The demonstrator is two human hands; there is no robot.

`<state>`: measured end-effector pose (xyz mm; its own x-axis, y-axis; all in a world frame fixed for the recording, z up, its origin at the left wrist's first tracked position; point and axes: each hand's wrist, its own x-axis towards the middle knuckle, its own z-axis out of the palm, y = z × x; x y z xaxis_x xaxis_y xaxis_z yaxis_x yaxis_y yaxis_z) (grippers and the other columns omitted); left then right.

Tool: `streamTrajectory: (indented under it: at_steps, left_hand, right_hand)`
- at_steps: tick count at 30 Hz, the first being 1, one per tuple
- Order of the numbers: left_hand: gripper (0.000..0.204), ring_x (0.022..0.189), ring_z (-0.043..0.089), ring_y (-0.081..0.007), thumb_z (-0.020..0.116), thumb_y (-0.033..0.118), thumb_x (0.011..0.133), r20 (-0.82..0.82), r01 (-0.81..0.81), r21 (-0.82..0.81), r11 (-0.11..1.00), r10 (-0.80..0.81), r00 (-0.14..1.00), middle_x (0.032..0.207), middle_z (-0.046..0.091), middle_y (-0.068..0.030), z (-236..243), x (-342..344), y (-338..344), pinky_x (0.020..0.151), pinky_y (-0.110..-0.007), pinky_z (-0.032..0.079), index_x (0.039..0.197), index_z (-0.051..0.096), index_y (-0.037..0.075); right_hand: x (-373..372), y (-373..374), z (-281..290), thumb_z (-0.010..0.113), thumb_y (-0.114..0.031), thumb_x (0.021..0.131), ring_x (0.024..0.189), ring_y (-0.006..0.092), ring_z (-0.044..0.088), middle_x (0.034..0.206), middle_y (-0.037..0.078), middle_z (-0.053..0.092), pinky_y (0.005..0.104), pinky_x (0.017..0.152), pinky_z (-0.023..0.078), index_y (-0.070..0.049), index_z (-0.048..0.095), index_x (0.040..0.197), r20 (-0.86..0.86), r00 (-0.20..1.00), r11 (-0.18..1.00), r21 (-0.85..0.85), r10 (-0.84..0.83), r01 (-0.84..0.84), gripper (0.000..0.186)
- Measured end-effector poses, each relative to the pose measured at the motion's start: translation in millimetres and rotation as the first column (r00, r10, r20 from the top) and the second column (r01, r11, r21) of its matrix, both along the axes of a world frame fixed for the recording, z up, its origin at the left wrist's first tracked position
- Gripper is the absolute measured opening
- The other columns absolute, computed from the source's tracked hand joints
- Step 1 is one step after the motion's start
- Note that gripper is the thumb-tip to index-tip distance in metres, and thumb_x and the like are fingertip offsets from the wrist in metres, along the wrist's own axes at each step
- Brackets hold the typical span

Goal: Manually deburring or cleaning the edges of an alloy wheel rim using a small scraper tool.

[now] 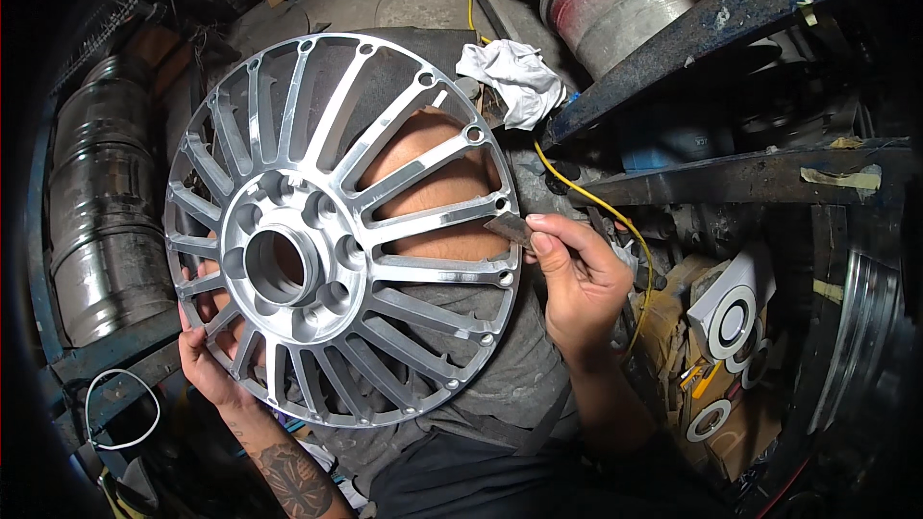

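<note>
A silver multi-spoke wheel face [385, 274] rests across my lap, its round hub with a wide centre bore and several bolt holes turned up toward me. My left hand [213, 365] grips the rim at the lower left, with some fingers behind the spokes. At the right edge, my right hand [582, 274] pinches a small dark grey piece of sandpaper [510, 227] between thumb and fingers. This piece lies against the rim beside a small round hole at a spoke's end. My bare knee shows through the gaps between the spokes.
A crumpled white cloth [514, 82] lies beyond the wheel. A yellow cable [601, 194] runs down the right. Metal wheel barrels stand on racks at left [111, 221] and upper right [625, 0]. White tape rolls [733, 322] and a yellow cutter knife [710, 375] sit at right.
</note>
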<state>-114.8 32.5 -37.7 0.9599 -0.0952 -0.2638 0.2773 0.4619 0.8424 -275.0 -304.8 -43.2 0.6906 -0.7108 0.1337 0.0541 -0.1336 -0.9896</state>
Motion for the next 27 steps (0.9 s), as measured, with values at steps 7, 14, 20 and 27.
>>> streamTrajectory:
  at_steps: [7, 14, 20, 27]
  left_hand:
    - [0.075, 0.144, 0.036, -0.0308, 0.041, 0.017, 0.082, -0.003, 0.005, -0.020, 1.000, -0.005, 1.000, 0.155, 0.037, -0.0198, -2, 1, 4, 0.121, -0.047, 0.027, 0.154, 0.027, 0.000]
    - [0.075, 0.144, 0.036, -0.0307, 0.042, 0.017, 0.082, 0.001, -0.008, -0.013, 1.000, 0.008, 1.000, 0.155, 0.036, -0.0199, -2, 0, 3, 0.121, -0.046, 0.027, 0.153, 0.028, 0.000]
    - [0.074, 0.142, 0.038, -0.0312, 0.041, 0.017, 0.082, -0.004, 0.017, -0.006, 1.000, -0.017, 1.000, 0.154, 0.039, -0.0197, -3, 1, 4, 0.120, -0.046, 0.027, 0.153, 0.029, 0.000]
    - [0.075, 0.142, 0.039, -0.0316, 0.041, 0.018, 0.082, 0.017, 0.030, 0.005, 1.000, -0.030, 0.999, 0.153, 0.039, -0.0199, -2, 0, 4, 0.121, -0.046, 0.027, 0.154, 0.028, 0.001]
  right_hand:
    - [-8, 4, -1, 0.066, 0.006, 0.090, 0.076, 0.0102, 0.063, 0.088, 0.009, 0.071, 0.0215, 0.069, 0.049, 0.003, 0.072, 0.102, -0.013, 1.000, 0.996, -0.085, -0.006, 0.005, 0.014]
    - [-23, 4, -3, 0.065, 0.004, 0.091, 0.078, 0.0113, 0.064, 0.089, 0.009, 0.070, 0.0231, 0.071, 0.050, 0.004, 0.071, 0.103, 0.000, 0.996, 0.996, 0.010, 0.093, -0.093, 0.013]
    - [-2, -5, -3, 0.062, -0.002, 0.096, 0.081, 0.0096, 0.062, 0.091, 0.006, 0.069, 0.0223, 0.076, 0.049, 0.005, 0.067, 0.111, 0.118, 0.993, 0.964, 0.264, -0.013, -0.019, 0.017]
    - [11, -6, -2, 0.063, -0.003, 0.097, 0.082, 0.0069, 0.061, 0.094, 0.004, 0.069, 0.0203, 0.077, 0.049, 0.004, 0.067, 0.113, 0.139, 0.990, 0.959, 0.273, 0.035, -0.073, 0.018]
